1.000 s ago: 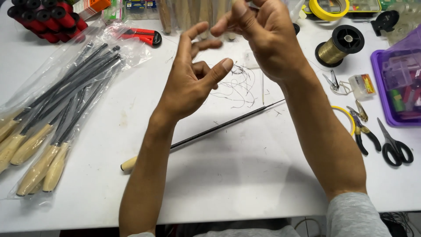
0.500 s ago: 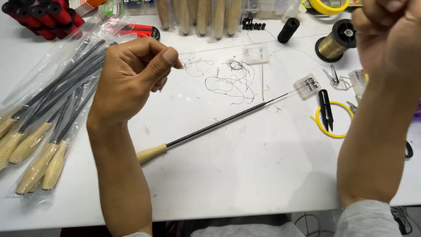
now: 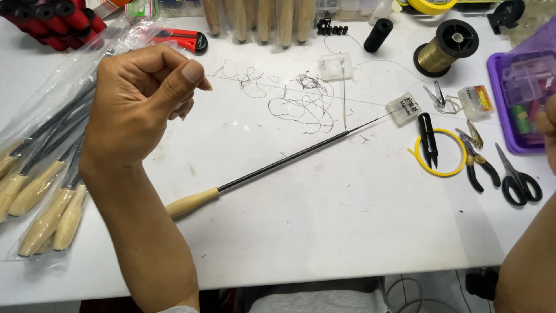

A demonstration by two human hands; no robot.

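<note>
My left hand [image 3: 136,104] is raised over the white table [image 3: 359,232], thumb and forefinger pinched on a thin thread [image 3: 301,93]. The thread runs taut to the right, toward my right hand [image 3: 547,130]. Only the edge of that hand shows at the frame's right border, beside a purple box [image 3: 509,87]. Below the thread lies a slim black rod [image 3: 284,162] with a cream wooden handle [image 3: 191,202]; its fine tip reaches a small clear packet [image 3: 405,109]. Loose black thread scraps [image 3: 295,110] lie scattered under the taut thread.
A plastic bag of similar wooden-handled rods [image 3: 46,174] lies at the left. At the right are black snips [image 3: 427,139] on a yellow ring [image 3: 440,171], pliers [image 3: 480,165], scissors [image 3: 518,182] and a gold wire spool [image 3: 446,49]. A red utility knife [image 3: 182,39] sits at the back.
My hands have drawn apart: the left stayed at the left with its pinch, the right swung out to the frame's right edge. The view shifted slightly.
</note>
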